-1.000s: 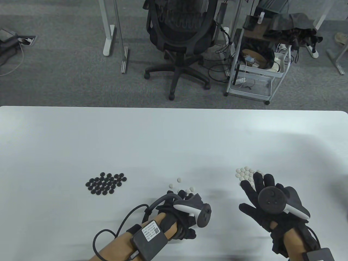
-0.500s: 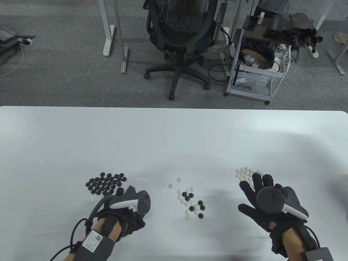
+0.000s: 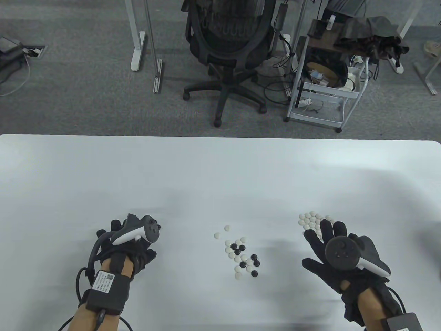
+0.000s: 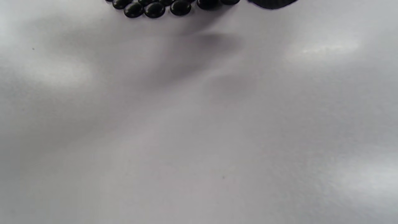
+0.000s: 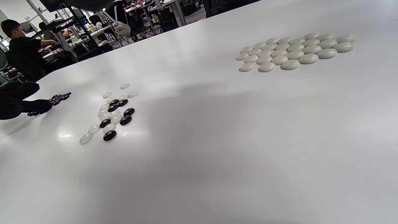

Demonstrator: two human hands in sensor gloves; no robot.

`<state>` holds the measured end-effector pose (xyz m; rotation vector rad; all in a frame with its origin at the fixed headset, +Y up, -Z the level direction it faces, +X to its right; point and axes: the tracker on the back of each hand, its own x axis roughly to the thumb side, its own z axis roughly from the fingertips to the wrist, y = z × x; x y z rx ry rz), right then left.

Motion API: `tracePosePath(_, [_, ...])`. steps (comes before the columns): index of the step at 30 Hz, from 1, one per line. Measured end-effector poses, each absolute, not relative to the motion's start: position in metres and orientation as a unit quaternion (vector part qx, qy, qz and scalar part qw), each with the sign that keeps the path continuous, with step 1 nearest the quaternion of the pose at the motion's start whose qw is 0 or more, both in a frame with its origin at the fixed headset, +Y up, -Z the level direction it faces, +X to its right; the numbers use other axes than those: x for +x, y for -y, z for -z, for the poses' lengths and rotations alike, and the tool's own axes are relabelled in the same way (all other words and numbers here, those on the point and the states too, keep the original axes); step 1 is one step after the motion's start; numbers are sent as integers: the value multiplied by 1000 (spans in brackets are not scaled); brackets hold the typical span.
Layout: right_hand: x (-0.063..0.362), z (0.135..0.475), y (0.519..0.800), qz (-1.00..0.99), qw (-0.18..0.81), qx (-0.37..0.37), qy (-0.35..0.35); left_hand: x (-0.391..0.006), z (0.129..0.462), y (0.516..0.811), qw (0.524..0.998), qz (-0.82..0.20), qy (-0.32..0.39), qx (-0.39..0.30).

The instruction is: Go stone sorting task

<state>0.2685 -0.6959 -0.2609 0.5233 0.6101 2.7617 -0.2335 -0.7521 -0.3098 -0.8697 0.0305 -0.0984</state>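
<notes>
Table view: left hand (image 3: 129, 246) sits over the black pile (image 4: 161, 6) at near left, grip not discernible, presumably depositing a black stone; right hand (image 3: 339, 257) rests spread-fingered beside the white pile (image 3: 311, 219); next, pick from the mixed stones (image 3: 241, 253) at centre.

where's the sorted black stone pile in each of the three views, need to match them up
Table view: mostly hidden under the left hand; only a stone or so shows by the tracker.
Left wrist view: black stone pile along the top edge, left of centre, cut off by the frame.
Right wrist view: a thin dark row at far left, beside the dark glove.
Shared landmark: the white table, on which the pile lies in every view.
</notes>
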Motion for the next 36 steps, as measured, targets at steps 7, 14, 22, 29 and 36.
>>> tracePosePath(7, [269, 262, 695, -952, 134, 180, -209, -214, 319, 723, 927, 9, 12, -374])
tracePosePath(14, [272, 261, 691, -954, 139, 176, -198, -150, 317, 709, 925, -46, 123, -356])
tracePosePath(22, [271, 261, 691, -954, 137, 178, -200, -47, 281, 719, 885, 53, 256, -385])
tracePosePath(29, [271, 261, 692, -953, 136, 180, -201, 16, 263, 727, 859, 90, 324, -386])
tracePosePath(36, [271, 261, 691, -953, 139, 181, -197, 35, 260, 748, 851, 129, 322, -393])
